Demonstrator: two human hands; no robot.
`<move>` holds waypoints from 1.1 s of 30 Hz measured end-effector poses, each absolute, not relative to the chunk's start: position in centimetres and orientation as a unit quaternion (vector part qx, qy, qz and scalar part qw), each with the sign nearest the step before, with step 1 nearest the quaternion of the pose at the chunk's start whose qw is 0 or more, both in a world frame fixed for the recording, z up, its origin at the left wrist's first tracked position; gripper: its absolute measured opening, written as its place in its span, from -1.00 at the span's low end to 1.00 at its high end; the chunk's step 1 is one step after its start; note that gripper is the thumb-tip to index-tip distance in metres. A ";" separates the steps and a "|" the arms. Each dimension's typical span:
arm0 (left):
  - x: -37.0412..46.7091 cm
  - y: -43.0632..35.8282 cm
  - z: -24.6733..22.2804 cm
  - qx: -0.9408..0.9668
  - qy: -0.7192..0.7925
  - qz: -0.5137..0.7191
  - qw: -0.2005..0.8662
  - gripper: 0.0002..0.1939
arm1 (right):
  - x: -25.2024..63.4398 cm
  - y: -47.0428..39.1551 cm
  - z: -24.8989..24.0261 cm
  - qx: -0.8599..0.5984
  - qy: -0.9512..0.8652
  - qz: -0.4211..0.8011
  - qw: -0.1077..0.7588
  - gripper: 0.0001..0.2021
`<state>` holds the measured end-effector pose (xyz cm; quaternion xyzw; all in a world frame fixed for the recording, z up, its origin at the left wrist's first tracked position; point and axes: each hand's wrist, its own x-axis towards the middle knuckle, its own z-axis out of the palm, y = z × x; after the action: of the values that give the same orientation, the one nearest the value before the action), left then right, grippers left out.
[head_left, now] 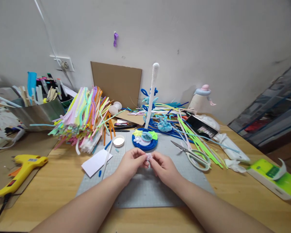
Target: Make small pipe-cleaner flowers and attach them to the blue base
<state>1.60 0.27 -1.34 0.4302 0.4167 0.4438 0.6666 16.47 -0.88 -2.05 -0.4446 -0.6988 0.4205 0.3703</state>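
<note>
The left hand [133,164] and right hand [165,169] are pinching 1 small pale piece [148,156] between them, near the blue base [145,148]

The centre base [146,148] looks fuzzy, the lower-left glue gun [29,164] smooth plastic (faintly glossy), the bottom-edge tabletop [145,220] wood-grained.

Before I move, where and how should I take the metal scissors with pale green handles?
Probably the scissors' near handle loop, from the near right: the handles point that way, the blades away to the far left, and bright green fuzzy strips crowd the far loop.
</note>
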 end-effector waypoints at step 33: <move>1.6 -0.8 -0.9 0.644 0.463 0.471 0.386 -0.89 | 16.6 -0.6 -2.0 -0.430 -0.702 0.377 0.424 -0.85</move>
<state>1.57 -0.81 -0.91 0.6443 0.4627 0.4706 0.3864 16.57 -0.56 -1.97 -0.4304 -0.7023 0.3771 0.4236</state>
